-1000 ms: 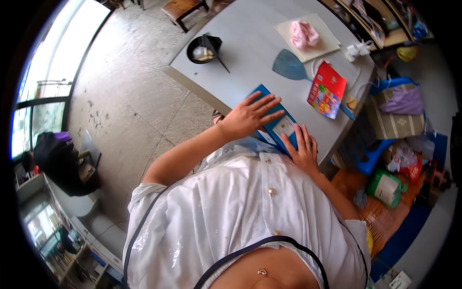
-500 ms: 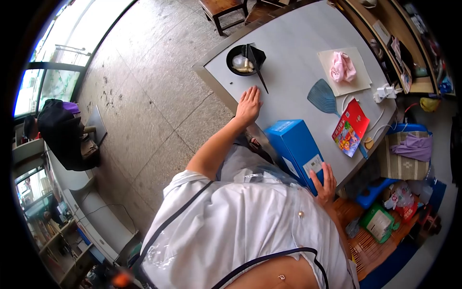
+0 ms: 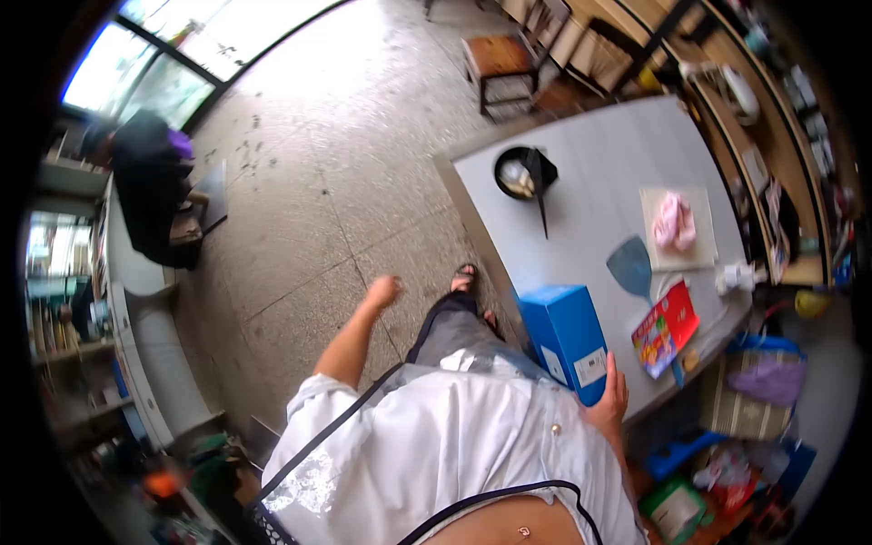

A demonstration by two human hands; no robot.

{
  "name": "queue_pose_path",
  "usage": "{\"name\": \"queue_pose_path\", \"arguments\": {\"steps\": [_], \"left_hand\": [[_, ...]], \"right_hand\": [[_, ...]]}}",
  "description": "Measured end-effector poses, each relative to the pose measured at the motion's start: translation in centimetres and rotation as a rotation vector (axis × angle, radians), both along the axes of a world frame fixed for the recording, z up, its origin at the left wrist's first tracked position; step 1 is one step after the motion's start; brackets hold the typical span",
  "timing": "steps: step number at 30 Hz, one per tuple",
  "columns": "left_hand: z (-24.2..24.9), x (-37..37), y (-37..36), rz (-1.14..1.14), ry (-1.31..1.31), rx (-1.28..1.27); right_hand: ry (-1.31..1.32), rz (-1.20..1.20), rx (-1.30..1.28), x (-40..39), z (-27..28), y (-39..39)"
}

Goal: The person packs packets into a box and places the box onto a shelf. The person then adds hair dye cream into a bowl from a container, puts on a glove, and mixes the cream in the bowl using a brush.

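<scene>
Far left: dark bag (image 3: pixel 150 177) slumped on the floor by a window, shelves below it along the wall. Grey tiled floor (image 3: pixel 309 209) fills the middle.

Left hand (image 3: pixel 384 291) hangs out over the floor, off the table, holding nothing; blurred, looks loosely curled, can't tell finger spread. A sandalled foot (image 3: pixel 466 277) shows just right of it, near the table's edge.

Grey table (image 3: pixel 599 173) runs up the right half. Black bowl (image 3: pixel 520 173) sits near its far left corner, with a dark stick (image 3: pixel 541 204) leaning across the rim and out onto the table.

Blue box (image 3: pixel 565 341) stands at the near edge of the table, white label on its near end. Right hand (image 3: pixel 610 400) is flat against the box's near right corner, fingers together and pointing up, thumb side hidden by the box; touching, not wrapped around.

Right of the box: blue fan (image 3: pixel 630 268) lying flat, red booklet (image 3: pixel 666 329) just below it near the edge. Further back, pink cloth (image 3: pixel 674 222) on a pale board (image 3: pixel 704 254). White plug (image 3: pixel 738 277) at the table's right edge. Purple cloth (image 3: pixel 772 380) on a striped bag beyond the table, low right. Wooden stool (image 3: pixel 501 68) stands past the far end.
</scene>
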State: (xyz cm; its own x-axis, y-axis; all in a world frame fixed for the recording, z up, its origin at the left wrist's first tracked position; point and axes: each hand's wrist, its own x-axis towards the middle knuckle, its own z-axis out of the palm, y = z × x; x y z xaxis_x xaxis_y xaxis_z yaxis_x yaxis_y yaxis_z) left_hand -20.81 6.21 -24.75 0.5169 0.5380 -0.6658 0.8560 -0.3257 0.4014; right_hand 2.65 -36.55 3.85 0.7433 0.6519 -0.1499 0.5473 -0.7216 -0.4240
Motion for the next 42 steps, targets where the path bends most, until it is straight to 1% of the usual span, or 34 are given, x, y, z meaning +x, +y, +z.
{"name": "queue_pose_path", "arguments": {"steps": [1, 2, 3, 4, 5, 7, 8, 9, 11, 13, 14, 15, 17, 18, 19, 21, 22, 23, 25, 26, 27, 29, 30, 31, 32, 34, 35, 37, 38, 40, 41, 42], "left_hand": [[3.2, 1.7, -2.6, 0.008, -0.188, -0.072], [7.4, 4.3, -4.8, 0.059, -0.349, -0.217], [10.3, 6.0, -6.4, -0.081, -0.526, -0.168], [15.1, 8.2, -7.4, -0.114, -0.706, -0.357], [17.6, 9.6, -7.8, -0.25, -0.795, -0.36], [22.7, 10.6, -7.4, -0.321, -0.953, -0.336], [24.4, 10.0, -5.7, -0.292, -0.972, -0.282], [26.0, 9.0, -3.7, -0.287, -0.944, -0.275], [28.9, 6.3, -0.4, -0.256, -0.925, -0.221], [31.2, 2.9, 1.9, -0.169, -0.955, -0.131], [32.1, 1.2, 3.1, -0.129, -1.028, -0.089], [32.4, -0.4, 4.4, -0.114, -1.032, -0.057], [32.9, -3.9, 6.9, 0.07, -1.185, -0.033], [33.9, -5.5, 7.9, 0.146, -1.198, -0.009], [34.0, -7.3, 9.6, 0.149, -1.2, 0.022], [34.1, -10.7, 12.4, 0.36, -1.242, 0.096], [34.5, -12.7, 13.8, 0.515, -1.214, 0.047], [34.5, -14.7, 15.4, 0.526, -1.214, 0.061], [34.4, -18.4, 18.9, 0.629, -1.198, 0.236], [34.3, -20.1, 20.4, 0.691, -1.248, 0.24], [34.4, -21.7, 21.7, 0.7, -1.248, 0.252], [35.1, -24.2, 24.3, 0.869, -1.441, -0.001], [36.4, -24.5, 25.3, 0.883, -1.517, -0.002], [36.2, -24.9, 26.7, 0.89, -1.511, 0.003], [35.3, -24.8, 27.6, 0.95, -1.588, -0.038], [33.8, -24.5, 30.6, 1.051, -1.699, -0.081], [33.3, -24.3, 32.5, 1.06, -1.696, -0.085], [32.5, -23.5, 36.6, 1.179, -1.777, -0.279], [32.3, -23.2, 39.2, 1.183, -1.775, -0.295], [32.0, -21.9, 45.2, 1.155, -1.777, -0.279], [32.2, -21.3, 48.6, 1.157, -1.781, -0.289], [32.3, -20.6, 51.8, 1.079, -1.776, -0.277]], "right_hand": [[0.003, 0.033, 0.025, 0.7, 0.6, 0.6], [0.003, 0.097, 0.048, 1.3, 1.7, 1.6], [0.004, 0.156, 0.068, 1.6, 3.1, 2.6], [-0.002, 0.247, 0.102, 2.1, 4.2, 3.7], [-0.024, 0.287, 0.13, 2.4, 5.6, 5.4], [0.02, 0.435, 0.157, 2.7, 8.2, 9.3], [0.058, 0.432, 0.224, 3.1, 8.6, 10.8], [0.025, 0.472, 0.248, 3.2, 9.2, 12.5], [0.031, 0.638, 0.366, 3.3, 10.2, 16.2], [0.062, 0.737, 0.428, 3.1, 11.2, 20.5], [0.103, 0.792, 0.463, 2.9, 11.8, 22.7], [0.098, 0.821, 0.478, 2.5, 12.6, 25.1], [0.094, 0.993, 0.527, 0.9, 14.8, 30.8], [0.106, 1.037, 0.498, 0.3, 15.6, 33.5], [0.1, 1.058, 0.518, -1.0, 16.6, 36.7], [-0.193, 1.113, 0.606, -3.9, 18.0, 42.6], [-0.308, 1.091, 0.616, -5.1, 18.0, 45.4], [-0.32, 1.072, 0.691, -5.6, 17.1, 48.1], [-0.054, 0.93, 0.918, -6.9, 15.1, 53.5], [0.21, 0.855, 1.052, -8.1, 14.6, 56.3], [0.216, 0.867, 1.056, -9.7, 13.9, 58.7], [0.902, 0.762, 1.142, -12.7, 12.2, 63.2], [0.975, 0.796, 0.996, -13.2, 10.3, 65.0], [1.043, 0.825, 0.846, -13.5, 8.1, 66.4], [1.052, 0.827, 0.84, -13.2, 6.0, 67.8], [1.393, 0.866, 0.721, -13.5, 4.6, 71.6], [1.396, 0.862, 0.712, -13.4, 4.3, 73.5], [1.288, 0.85, 0.821, -14.7, 6.8, 76.9], [1.282, 0.841, 0.814, -13.9, 6.2, 79.1], [1.026, 0.899, 0.71, -11.1, 4.4, 84.1], [1.019, 0.897, 0.703, -9.5, 3.0, 86.9], [0.911, 0.942, 0.617, -8.0, 2.1, 89.3]]}}
